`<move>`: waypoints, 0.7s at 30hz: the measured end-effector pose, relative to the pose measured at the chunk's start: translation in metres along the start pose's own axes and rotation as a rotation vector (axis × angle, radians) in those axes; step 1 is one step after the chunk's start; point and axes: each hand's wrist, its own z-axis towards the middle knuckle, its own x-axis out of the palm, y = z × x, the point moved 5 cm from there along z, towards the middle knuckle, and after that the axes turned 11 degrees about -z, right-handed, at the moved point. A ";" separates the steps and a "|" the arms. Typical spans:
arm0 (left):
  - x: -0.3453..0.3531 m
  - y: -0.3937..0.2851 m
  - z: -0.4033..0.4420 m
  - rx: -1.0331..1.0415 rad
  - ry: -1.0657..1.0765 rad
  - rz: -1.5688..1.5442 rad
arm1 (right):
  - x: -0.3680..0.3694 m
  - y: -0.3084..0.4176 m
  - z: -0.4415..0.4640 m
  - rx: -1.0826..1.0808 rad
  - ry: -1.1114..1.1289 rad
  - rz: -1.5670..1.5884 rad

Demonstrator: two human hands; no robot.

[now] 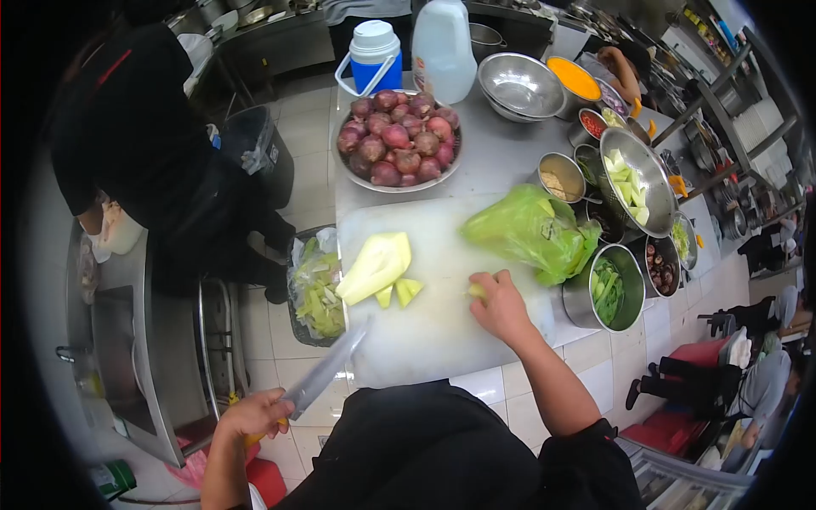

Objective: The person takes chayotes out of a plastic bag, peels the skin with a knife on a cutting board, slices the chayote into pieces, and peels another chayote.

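My left hand (pixel 255 415) is closed around the yellow handle of a kitchen knife (pixel 327 371); its broad blade points up and right over the near left corner of the white cutting board (pixel 442 336). My right hand (pixel 500 308) grips a small pale-green vegetable piece (pixel 477 291) at the board's right side, mostly hidden by the fingers. At the left of the board lies a large peeled pale-green vegetable chunk (pixel 376 265), its kind unclear, with a few cut wedges (pixel 408 291) beside it. Beyond my right hand rests a full green plastic bag (pixel 534 231).
Behind the board stand a bowl of red onions (pixel 398 140), a blue cooler jug (pixel 375 59) and a plastic water jug (pixel 444 51). Metal pots (pixel 578 297) and a tilted colander (pixel 659 183) crowd the right. A scrap bin (pixel 316 285) adjoins the left edge. A co-worker (pixel 161 161) stands left.
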 end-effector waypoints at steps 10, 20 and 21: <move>0.016 -0.040 0.085 0.205 0.141 -0.121 | 0.048 0.123 0.029 0.118 -0.120 -0.265; 0.080 -0.095 0.092 0.257 0.179 -0.001 | 0.055 0.095 0.005 -0.072 -0.402 -0.077; 0.084 -0.098 0.092 0.243 0.179 0.023 | 0.054 0.091 0.004 -0.079 -0.406 -0.037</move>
